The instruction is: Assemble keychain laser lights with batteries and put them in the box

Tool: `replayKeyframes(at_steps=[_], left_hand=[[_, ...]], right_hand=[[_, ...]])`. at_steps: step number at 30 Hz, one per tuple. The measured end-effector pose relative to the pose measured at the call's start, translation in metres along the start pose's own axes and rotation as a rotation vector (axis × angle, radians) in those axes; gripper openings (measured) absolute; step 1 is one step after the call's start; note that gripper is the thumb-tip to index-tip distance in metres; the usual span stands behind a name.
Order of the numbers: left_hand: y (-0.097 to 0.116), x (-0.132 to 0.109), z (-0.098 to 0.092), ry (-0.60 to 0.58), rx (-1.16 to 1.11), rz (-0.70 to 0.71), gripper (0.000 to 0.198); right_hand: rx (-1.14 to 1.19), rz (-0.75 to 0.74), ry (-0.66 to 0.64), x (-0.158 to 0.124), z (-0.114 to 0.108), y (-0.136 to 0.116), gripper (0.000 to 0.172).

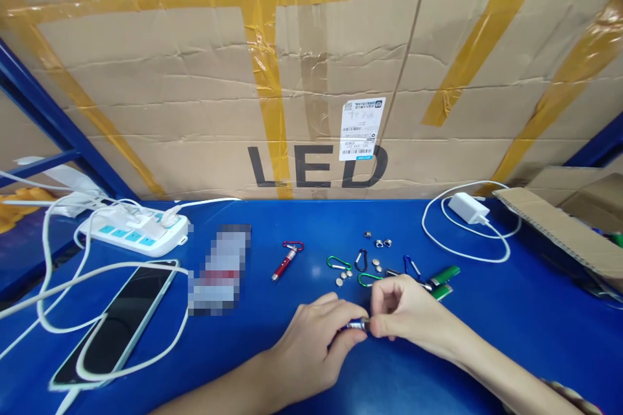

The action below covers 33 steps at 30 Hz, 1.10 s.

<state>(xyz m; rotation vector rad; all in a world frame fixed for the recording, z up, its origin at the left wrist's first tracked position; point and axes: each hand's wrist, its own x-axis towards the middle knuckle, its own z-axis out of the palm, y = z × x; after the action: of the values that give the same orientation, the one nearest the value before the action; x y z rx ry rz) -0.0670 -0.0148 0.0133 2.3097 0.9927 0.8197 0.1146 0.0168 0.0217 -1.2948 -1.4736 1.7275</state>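
Observation:
My left hand [316, 340] is closed around a small blue mini flashlight [355, 324], its silvery end pointing right. The fingers of my right hand [413, 314] pinch that end; whether they hold a separate part is hidden. Just beyond my hands lie several round button cells [339, 282], a green carabiner [339, 263], a black carabiner [361, 260] and a blue carabiner [412, 266]. Green flashlight bodies [445, 276] rest past my right wrist, partly covered by it. To the left, a red mini flashlight [283, 266] has a red carabiner [293, 246] at its top.
Small metal pieces [379, 244] sit farther back on the blue table [302, 214]. At left are a phone [117, 324], a power strip [141, 233] and looping white cables. A white charger [468, 208] and an open cardboard box [569, 233] stand right. A large carton [195, 110] closes off the back.

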Motion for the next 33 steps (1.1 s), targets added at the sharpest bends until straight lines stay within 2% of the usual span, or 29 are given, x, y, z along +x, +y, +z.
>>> replayKeyframes(at_steps=[2, 4, 7, 10, 13, 18, 25, 33], left_hand=[[0.001, -0.001, -0.001, -0.041, 0.012, -0.049, 0.020], [0.001, 0.000, -0.001, -0.044, -0.003, -0.090, 0.020], [-0.001, 0.003, 0.000, -0.010, -0.080, -0.145, 0.021], [-0.003, 0.007, 0.000, -0.021, -0.146, -0.179, 0.022], [-0.004, 0.008, -0.001, -0.068, -0.174, -0.192, 0.023], [-0.004, 0.006, -0.003, -0.148, -0.160, -0.113, 0.023], [-0.004, 0.002, -0.003, -0.241, 0.068, -0.103, 0.018], [-0.002, 0.002, -0.004, -0.203, 0.050, -0.146, 0.005]], right_hand=[[-0.012, -0.042, -0.012, 0.001, 0.000, -0.001, 0.038], [-0.059, -0.141, 0.036, 0.000, -0.001, -0.001, 0.038], [-0.241, -0.437, 0.138, -0.001, -0.005, -0.003, 0.028], [-0.478, -0.785, 0.122, -0.004, -0.012, -0.004, 0.013], [-0.688, -0.945, 0.095, -0.007, -0.018, -0.005, 0.010], [-0.780, -1.001, -0.004, -0.012, -0.022, -0.007, 0.015], [-0.690, -0.901, -0.053, -0.008, -0.020, -0.003, 0.013], [-0.601, -0.832, -0.028, 0.000, -0.018, 0.009, 0.017]])
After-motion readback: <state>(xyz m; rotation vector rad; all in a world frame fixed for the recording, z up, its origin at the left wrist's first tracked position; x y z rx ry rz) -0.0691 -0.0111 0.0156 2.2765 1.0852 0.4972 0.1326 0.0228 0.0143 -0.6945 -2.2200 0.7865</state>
